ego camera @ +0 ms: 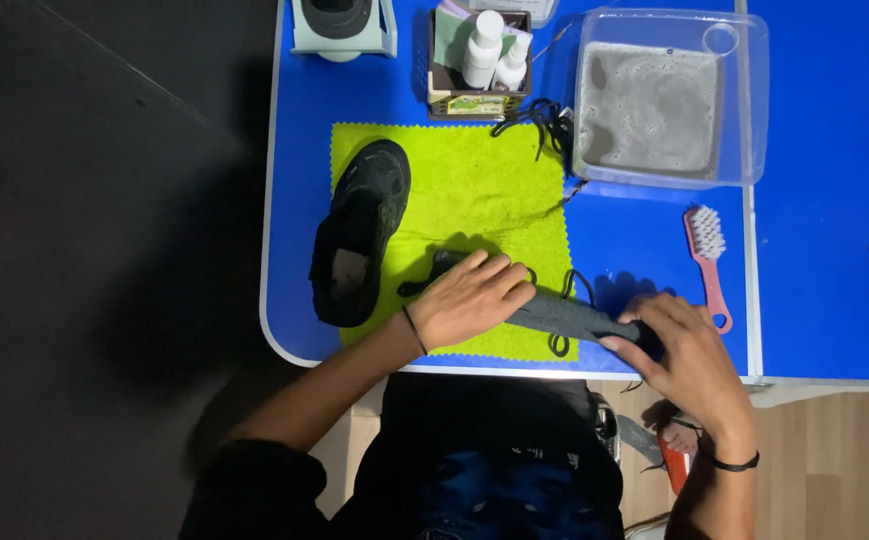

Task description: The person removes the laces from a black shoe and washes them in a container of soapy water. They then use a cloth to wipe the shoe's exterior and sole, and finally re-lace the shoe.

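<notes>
A dark grey insole [567, 317] lies across the near edge of a lime-green cloth [475, 190] on the blue table [645, 235]. My left hand [470, 298] presses flat on its left part. My right hand [683, 352] grips its right end with the fingers curled over it. A black shoe [360, 232] rests on the left side of the cloth, its opening toward me. Black laces [560, 345] loop beside the insole.
A clear tub of soapy water [667, 100] stands at the back right. A pink brush [707, 262] lies next to it. A small box with white bottles [483, 60] and more black laces [545, 120] sit at the back. The table's front edge runs just below my hands.
</notes>
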